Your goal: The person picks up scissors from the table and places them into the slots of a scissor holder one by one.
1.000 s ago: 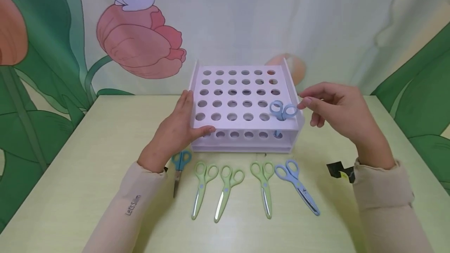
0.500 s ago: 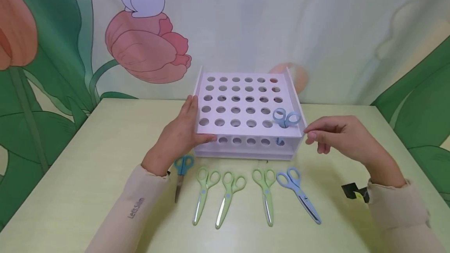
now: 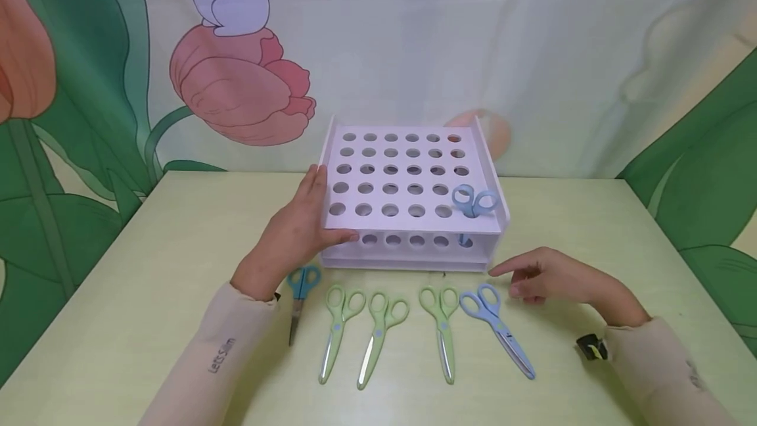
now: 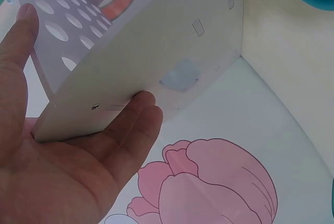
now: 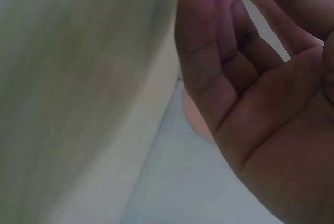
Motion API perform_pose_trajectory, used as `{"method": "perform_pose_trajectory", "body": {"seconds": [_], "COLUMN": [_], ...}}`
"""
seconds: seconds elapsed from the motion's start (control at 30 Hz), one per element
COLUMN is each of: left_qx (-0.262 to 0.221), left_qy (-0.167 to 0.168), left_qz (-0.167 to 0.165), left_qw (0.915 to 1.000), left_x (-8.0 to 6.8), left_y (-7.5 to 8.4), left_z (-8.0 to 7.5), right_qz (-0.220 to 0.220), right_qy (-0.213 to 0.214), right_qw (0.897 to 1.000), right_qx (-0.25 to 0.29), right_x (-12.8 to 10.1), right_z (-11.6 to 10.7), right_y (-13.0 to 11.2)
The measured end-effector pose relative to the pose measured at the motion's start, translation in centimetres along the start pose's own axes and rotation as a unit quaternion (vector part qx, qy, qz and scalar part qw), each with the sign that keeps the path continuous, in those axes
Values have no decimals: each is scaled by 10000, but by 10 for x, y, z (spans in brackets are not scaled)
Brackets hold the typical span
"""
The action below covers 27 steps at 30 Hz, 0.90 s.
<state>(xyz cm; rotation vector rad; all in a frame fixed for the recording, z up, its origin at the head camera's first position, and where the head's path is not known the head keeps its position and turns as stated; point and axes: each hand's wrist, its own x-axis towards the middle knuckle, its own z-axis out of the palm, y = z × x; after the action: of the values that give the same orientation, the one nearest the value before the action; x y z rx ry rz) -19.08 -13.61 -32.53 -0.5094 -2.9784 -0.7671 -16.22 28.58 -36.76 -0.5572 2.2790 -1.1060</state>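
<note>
A white rack [image 3: 402, 199] with rows of round holes stands on the table. My left hand [image 3: 290, 235] holds its left front corner; the thumb lies across the front and straight fingers [image 4: 141, 125] lie along the outer side panel. Light blue scissors [image 3: 473, 202] stand in the front right hole, handles up. Low over the table, right of the rack, my right hand [image 3: 552, 278] holds nothing, its index finger extended and the others loosely bent. Nearest to it are blue scissors [image 3: 499, 331], lying with handles toward the rack.
Green scissors [image 3: 440, 334], another green pair [image 3: 378, 340] and a third green pair [image 3: 338, 334] lie in front of the rack. Teal-handled scissors [image 3: 299, 301] lie beside my left forearm. A printed curtain [image 3: 402, 51] hangs behind the table [image 3: 177, 248].
My right hand has moved down and toward me, from beside the standing scissors' handles to near the blue scissors on the table. The left hand stays on the rack. The head view shifted slightly.
</note>
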Motion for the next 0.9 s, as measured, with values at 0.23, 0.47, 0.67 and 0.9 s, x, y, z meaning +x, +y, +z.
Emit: {"method": "perform_pose_trajectory", "body": {"seconds": [0.23, 0.47, 0.67, 0.9], "left_qx": [43, 23, 31, 21], "left_qy": [25, -3, 21, 33], "left_qz": [21, 5, 35, -7], "left_qw": [10000, 10000, 10000, 10000], "left_x": [1, 1, 2, 0], "left_y": [-1, 0, 1, -1], "left_z": [0, 0, 0, 0], "right_qz": [-180, 15, 54, -237], "right_qy": [-400, -457, -278, -412], "right_qw": [9990, 9984, 9970, 9941], "right_qx": [-45, -336, -714, -970], "right_x": [6, 3, -2, 3], "right_z": [11, 12, 9, 13], "right_y": [6, 2, 3, 3]}}
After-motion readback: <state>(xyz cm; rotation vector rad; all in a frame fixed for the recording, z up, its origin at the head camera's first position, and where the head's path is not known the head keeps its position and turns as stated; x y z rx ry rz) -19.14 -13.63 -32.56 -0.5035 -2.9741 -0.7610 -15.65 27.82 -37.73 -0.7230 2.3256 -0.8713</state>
